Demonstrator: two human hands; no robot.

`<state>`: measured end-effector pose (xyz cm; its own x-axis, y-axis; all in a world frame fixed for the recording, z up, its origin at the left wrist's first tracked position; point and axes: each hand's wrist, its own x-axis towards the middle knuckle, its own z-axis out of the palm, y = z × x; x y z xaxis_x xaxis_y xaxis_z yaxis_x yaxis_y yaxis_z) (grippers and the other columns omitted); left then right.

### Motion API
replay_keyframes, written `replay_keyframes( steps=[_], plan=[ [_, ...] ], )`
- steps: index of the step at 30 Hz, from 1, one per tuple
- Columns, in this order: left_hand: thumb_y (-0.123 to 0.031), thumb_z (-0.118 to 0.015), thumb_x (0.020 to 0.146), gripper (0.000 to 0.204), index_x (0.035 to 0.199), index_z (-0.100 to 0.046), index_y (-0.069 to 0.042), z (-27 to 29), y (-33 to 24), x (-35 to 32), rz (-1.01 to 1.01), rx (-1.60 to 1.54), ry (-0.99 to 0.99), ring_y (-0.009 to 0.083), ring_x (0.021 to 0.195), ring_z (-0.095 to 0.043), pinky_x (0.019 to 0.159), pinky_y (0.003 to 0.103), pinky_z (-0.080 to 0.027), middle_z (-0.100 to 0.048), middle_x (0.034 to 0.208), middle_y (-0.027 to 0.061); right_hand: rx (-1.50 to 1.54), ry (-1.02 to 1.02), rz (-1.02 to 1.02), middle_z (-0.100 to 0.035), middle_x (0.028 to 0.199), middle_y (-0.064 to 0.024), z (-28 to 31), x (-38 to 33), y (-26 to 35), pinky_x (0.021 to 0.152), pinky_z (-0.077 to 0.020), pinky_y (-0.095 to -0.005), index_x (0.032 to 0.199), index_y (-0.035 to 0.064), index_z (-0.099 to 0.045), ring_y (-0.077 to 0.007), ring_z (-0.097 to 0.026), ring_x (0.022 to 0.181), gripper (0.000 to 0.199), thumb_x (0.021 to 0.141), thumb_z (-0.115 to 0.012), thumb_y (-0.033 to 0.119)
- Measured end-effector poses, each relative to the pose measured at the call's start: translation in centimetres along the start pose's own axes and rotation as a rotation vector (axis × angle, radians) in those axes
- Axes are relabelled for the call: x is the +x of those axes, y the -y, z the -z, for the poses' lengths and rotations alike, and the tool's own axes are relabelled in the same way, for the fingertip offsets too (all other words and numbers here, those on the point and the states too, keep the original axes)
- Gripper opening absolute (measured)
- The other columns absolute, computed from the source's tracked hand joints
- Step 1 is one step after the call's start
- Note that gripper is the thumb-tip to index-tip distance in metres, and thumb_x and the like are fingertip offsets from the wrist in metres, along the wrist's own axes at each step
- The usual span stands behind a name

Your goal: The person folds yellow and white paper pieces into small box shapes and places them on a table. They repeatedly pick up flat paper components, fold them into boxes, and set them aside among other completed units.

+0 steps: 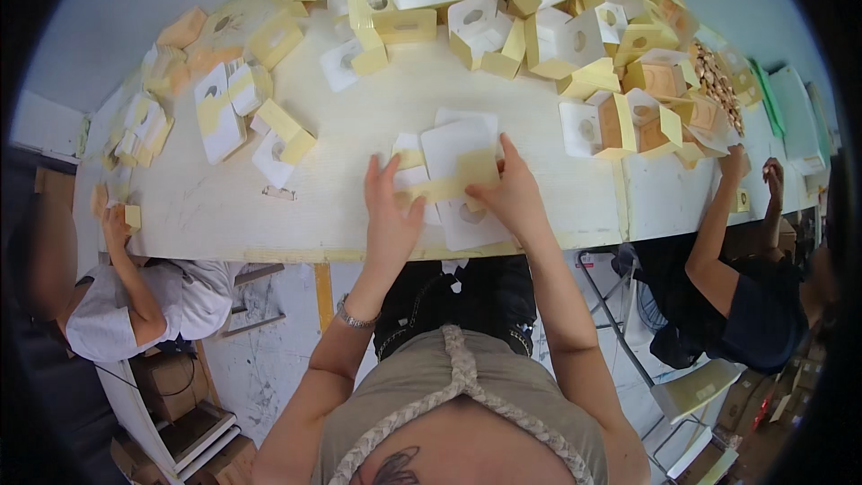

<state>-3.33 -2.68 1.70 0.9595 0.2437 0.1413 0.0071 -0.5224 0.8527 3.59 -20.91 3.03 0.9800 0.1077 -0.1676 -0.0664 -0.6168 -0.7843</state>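
Just in front of me, several flat white and pale-yellow card box blanks [460, 157] lie overlapping near the table's front edge. My right hand [514, 193] grips them at their right side, thumb on top and fingers along the edge; a round cut-out shows below the thumb. On the other side, my left hand [395, 216] is open, fingers and thumb apart, beside a smaller white-and-yellow flap [409, 162] at the left edge. Whether its fingertips touch the card I cannot tell.
Folded white-and-yellow boxes [566, 40] pile up along the table's far side. More boxes [220, 112] stand at the left. Copper-coloured small pieces [716, 85] lie heaped at the far right. One co-worker's hand [117, 226] is at the left edge, another's [734, 162] at the right.
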Motion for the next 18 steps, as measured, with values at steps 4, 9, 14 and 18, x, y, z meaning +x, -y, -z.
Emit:
replay_keyframes(
  steps=[4, 9, 14, 18],
  plan=[
    [-0.008, -0.059, 0.092, 0.058, 0.143, -0.032, -0.001, 0.4, 0.8, 0.0, 0.163, -0.577, -0.109, 0.0262, 0.130, -0.041, 0.106, 0.039, -0.039, -0.035, 0.145, 0.0150, 0.661, 0.293, -0.018, -0.064, 0.105, -0.0103, 1.4, -0.5, -0.2, 0.081, -0.0509, -0.0294, 0.142, 0.0000, -0.034, -0.0165, -0.062, 0.092, 0.079, 0.077, -0.078, 0.012],
    [-0.006, -0.049, 0.096, 0.052, 0.145, -0.031, -0.001, 4.0, -4.0, -0.3, 0.265, -0.758, 0.342, 0.0224, 0.130, -0.044, 0.107, 0.031, -0.035, -0.044, 0.141, 0.0142, 0.760, 0.264, 0.025, -0.062, 0.114, -0.0057, 2.5, -1.0, 2.0, 0.087, -0.0483, -0.0275, 0.138, 0.0014, -0.040, -0.0136, -0.058, 0.103, 0.066, 0.081, -0.074, 0.008],
    [-0.011, -0.051, 0.093, 0.062, 0.148, -0.024, -0.001, 4.6, -6.5, -2.3, -0.095, -0.592, 0.495, 0.0259, 0.142, -0.025, 0.113, 0.036, -0.022, -0.029, 0.151, 0.0165, 0.940, 0.123, 0.143, -0.055, 0.124, -0.0095, -0.1, -1.9, 2.1, 0.096, -0.0433, -0.0306, 0.141, -0.0001, -0.034, -0.0165, -0.052, 0.112, 0.069, 0.083, -0.071, 0.009],
    [-0.014, -0.059, 0.086, 0.072, 0.145, -0.022, -0.001, 4.7, -6.3, -2.8, -0.093, -0.674, 0.461, 0.0265, 0.141, -0.023, 0.113, 0.038, -0.021, -0.025, 0.151, 0.0158, 0.880, 0.108, 0.211, -0.048, 0.135, -0.0163, -0.2, -3.8, 2.1, 0.100, -0.0391, -0.0307, 0.148, -0.0020, -0.021, -0.0201, -0.049, 0.119, 0.070, 0.091, -0.059, 0.012]
  ],
)
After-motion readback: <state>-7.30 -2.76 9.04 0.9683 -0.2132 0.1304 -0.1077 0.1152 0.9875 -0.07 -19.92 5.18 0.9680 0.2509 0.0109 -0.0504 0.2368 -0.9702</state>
